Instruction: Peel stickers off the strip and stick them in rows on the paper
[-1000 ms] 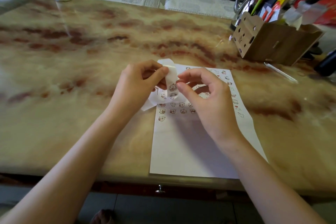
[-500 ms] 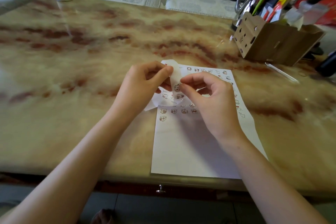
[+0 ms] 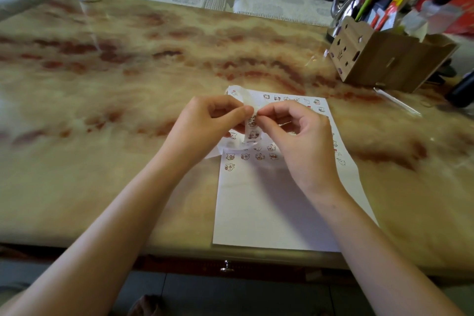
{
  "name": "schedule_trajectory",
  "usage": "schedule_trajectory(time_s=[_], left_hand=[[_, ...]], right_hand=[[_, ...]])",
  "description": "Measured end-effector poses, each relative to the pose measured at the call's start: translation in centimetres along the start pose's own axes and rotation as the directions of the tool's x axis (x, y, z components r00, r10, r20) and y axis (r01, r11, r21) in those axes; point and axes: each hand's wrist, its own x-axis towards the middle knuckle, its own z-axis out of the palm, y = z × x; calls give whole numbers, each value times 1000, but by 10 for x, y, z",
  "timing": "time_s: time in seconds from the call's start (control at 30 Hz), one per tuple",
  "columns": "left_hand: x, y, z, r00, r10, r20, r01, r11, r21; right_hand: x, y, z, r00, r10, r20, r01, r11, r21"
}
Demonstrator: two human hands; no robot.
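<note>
Two hands, left hand [image 3: 205,123] and right hand [image 3: 297,136], pinch a curling translucent sticker strip [image 3: 252,126] above smooth white paper [image 3: 269,213].

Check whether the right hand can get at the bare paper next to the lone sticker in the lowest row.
Probably yes. The right hand pinches the strip close over that area, and the paper beside the lone sticker lies bare, with nothing seen in between.
</note>
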Motion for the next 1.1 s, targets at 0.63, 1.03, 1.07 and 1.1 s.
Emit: schedule_trajectory(time_s=[0.63,1.03,1.07,1.1], left_hand=[[3,-6,-1,993,-83,-89,81,996,-22],[4,-8,-1,988,-70,-140,77,996,43],[4,-8,0,988,-71,-138,77,996,40],[4,-9,-1,988,-73,-138,79,996,40]], right_hand=[[-8,-7,-6,991,-110,78,120,984,-131],[-10,-3,-14,809,491,322,-489,867,-95],[-11,-3,-13,803,499,324,-492,863,-111],[-11,-2,-12,799,506,324,-497,860,-119]])
